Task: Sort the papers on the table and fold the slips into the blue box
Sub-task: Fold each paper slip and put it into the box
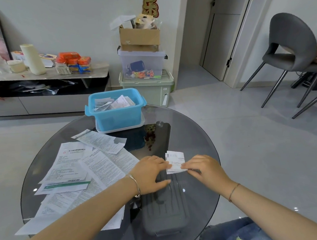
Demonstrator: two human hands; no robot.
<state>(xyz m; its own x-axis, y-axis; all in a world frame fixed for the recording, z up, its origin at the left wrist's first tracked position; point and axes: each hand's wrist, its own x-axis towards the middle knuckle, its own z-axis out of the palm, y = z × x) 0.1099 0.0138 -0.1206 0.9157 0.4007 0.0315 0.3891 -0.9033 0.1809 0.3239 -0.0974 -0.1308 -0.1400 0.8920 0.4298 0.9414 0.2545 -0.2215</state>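
Jeans knee [235, 234] sits at the table's near-right edge. Slip [175, 162] lies right of centre on the round glass table [201, 135]. Left hand [150, 174] presses flat on its left end and right hand [203, 168] pinches its right end. Loose papers [93, 166] cover the left side. Blue box [116, 115] at the far edge stands on a white lid [121, 128] and holds folded slips [119, 102]. Beyond on the floor are a green bin [148, 90], a clear bin [142, 65] with toys, and a cardboard box [139, 36], stacked.

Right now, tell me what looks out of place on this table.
The loose papers on the table's left lie fanned at crossed angles, and the lowest sheet overhangs the glass rim. The slip being folded and the blue box look in order.
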